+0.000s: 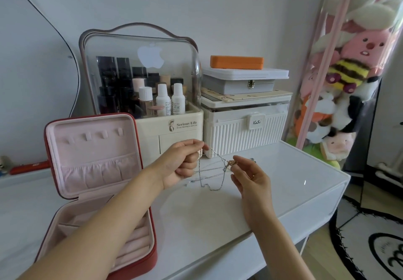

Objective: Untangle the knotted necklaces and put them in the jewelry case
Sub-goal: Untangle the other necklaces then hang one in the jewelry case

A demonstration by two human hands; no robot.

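Thin silver necklaces (214,174) hang tangled between my two hands above the white table (283,177). My left hand (183,162) pinches one end of a chain, raised at the upper left. A small gold pendant (231,162) on the tangle is pinched by my right hand (250,176). Loops of chain droop below and touch the tabletop. The red jewelry case (98,166) stands open at the left, with pink lining, hooks in its upright lid and ring rolls in its base. My left forearm crosses over the base.
Behind the hands stand a cream cosmetics organizer (152,96) with bottles and a white ribbed storage box (244,127) stacked with a grey box and an orange case. A clear tube of plush toys (349,72) rises at the right. The table's right edge drops off to a rug.
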